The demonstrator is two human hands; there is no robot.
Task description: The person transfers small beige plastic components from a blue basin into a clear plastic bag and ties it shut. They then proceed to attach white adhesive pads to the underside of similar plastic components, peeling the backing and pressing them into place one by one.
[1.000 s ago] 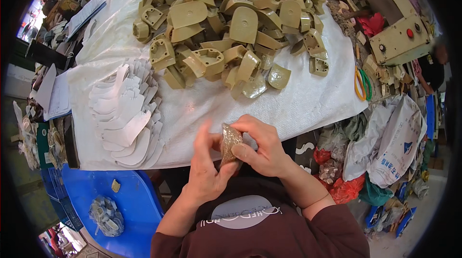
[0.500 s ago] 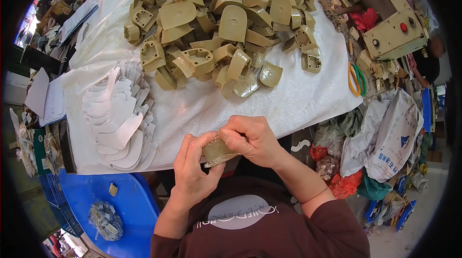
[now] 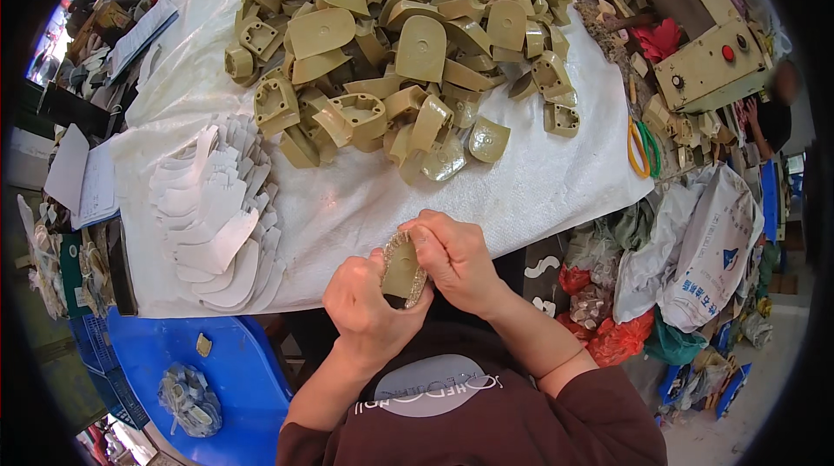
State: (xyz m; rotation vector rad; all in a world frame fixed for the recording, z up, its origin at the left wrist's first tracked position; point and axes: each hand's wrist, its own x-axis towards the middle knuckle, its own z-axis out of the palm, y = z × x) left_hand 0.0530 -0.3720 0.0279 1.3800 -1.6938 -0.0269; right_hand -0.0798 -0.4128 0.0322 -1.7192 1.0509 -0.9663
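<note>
Hands, two, both the wearer's: left hand (image 3: 372, 303) and right hand (image 3: 455, 264), one heel-shaped piece (image 3: 400, 275) between them. Other counts: one big heap of olive-tan pieces (image 3: 421, 47) on the white-covered bench (image 3: 530, 179), dozens, too jumbled for an exact figure. One fanned stack of white cutouts (image 3: 230, 244) at bench left, many, overlapped so can't count the layers. Two loops at the bench's right edge, yellow loop (image 3: 642, 173) and green loop (image 3: 655, 156), side by side. One blue plastic seat (image 3: 161, 340) below the bench at left, carrying one clear bag of small parts (image 3: 190, 401) plus one small beige piece (image 3: 204, 344), the two apart. One control box (image 3: 712, 66) at upper right: one red button (image 3: 728, 52), two dark knobs. One large white sack (image 3: 717, 249) right of the bench, smaller bags near it, not counted. One co-worker (image 3: 771, 123), partly in view, far right.

Held piece: in front of the wearer's dark maroon shirt (image 3: 486, 427), near the bench's front edge. Fingers of both hands closed on it, left at its left side and lower end, right on its upper right rim. Tilted, rounded end up, broad face toward camera. Face smooth, olive-tan, much the same tone as the heap. Rim wrapped in pale, grainy, sparkly covering, puckered along the edge. Dark patch at the lower end, can't tell if hole or shadow. Left side partly hidden by fingers
</note>
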